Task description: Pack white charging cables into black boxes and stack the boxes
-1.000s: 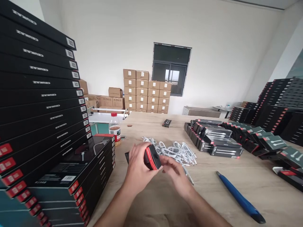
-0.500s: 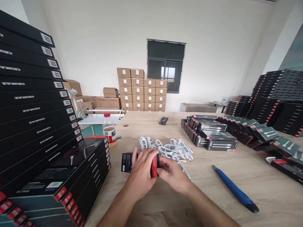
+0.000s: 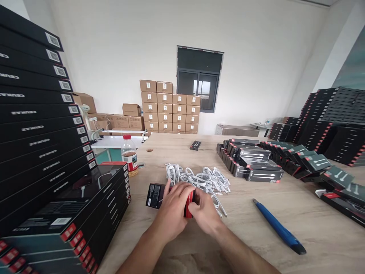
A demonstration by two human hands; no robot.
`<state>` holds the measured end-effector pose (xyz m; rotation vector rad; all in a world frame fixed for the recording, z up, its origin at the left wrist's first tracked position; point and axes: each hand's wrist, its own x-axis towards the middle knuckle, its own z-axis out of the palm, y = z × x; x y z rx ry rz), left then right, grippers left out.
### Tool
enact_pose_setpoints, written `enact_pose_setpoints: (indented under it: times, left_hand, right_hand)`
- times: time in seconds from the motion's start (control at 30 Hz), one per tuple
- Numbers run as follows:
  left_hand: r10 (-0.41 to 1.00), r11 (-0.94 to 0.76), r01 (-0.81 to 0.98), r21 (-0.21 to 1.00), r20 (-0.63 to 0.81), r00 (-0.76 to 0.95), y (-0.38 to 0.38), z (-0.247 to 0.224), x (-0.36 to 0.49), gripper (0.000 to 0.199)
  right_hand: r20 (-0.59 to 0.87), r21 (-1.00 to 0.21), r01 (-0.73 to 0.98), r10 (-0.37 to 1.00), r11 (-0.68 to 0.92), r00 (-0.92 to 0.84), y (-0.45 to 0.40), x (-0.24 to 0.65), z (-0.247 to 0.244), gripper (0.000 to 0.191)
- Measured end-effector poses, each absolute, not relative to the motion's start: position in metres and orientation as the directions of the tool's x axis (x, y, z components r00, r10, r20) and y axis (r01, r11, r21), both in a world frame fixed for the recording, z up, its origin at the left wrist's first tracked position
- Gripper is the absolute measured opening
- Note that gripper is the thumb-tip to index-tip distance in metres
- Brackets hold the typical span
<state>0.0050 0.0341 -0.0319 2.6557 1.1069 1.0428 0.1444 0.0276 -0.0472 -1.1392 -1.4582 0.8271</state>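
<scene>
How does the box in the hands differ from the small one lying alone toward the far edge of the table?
The held box is gripped by the left hand and right hand; the lone box lies untouched.
The held box is largely covered by fingers; the lone box has its top exposed.
The held box shows a text panel and red end; the lone box shows a pale picture.
Both are mainly black.
</scene>
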Motion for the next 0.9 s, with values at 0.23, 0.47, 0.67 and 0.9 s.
enact_pose_setpoints:
  times: [0.23, 0.47, 0.67, 0.9]
  left_hand:
    - [0.638, -0.756, 0.571, 0.32, 0.554, 0.534, 0.036, -0.031, 0.005, 0.079]
    - [0.641, -0.747, 0.582, 0.322, 0.583, 0.499, 0.035, -0.029, -0.003, 0.073]
    - [0.664, -0.727, 0.611, 0.314, 0.55, 0.507, 0.036, -0.034, -0.007, 0.078]
    - [0.651, -0.751, 0.554, 0.358, 0.542, 0.532, 0.034, -0.034, -0.006, 0.079]
  right_hand:
    - [0.334, -0.936, 0.145, 0.939, 0.321, 0.079, 0.03, 0.143, -0.051, 0.024]
    - [0.315, -0.947, 0.02, 0.937, 0.322, -0.152, 0.029, 0.152, -0.046, 0.023]
    - [0.308, -0.95, -0.03, 0.92, 0.31, -0.242, 0.029, 0.155, -0.041, 0.016]
    - [0.275, -0.961, -0.016, 0.939, 0.278, -0.206, 0.032, 0.16, -0.046, 0.019]
